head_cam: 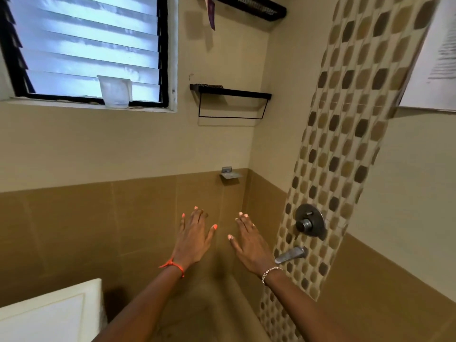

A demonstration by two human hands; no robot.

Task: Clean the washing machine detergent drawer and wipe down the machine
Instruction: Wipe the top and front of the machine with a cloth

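At lower left, under the left forearm: white panel corner point(49, 309), probably the washing machine. Left hand point(193, 240) nearer, right hand point(250, 248) farther. Both fingers spread, empty. Drawer unseen.

1 view only: head-worn wide-angle camera, looking forward into a tiled wall corner point(248, 183), pitched about level. Louvred window point(86, 45) at 10 o'clock, black wall shelf point(232, 93) at 12, shower valve point(309, 222) at 4. Left grip point(195, 240) and right grip point(249, 245) reach in from 6 o'clock, just below centre, near the lens, wall close behind. Straight lines bow toward frame edges.
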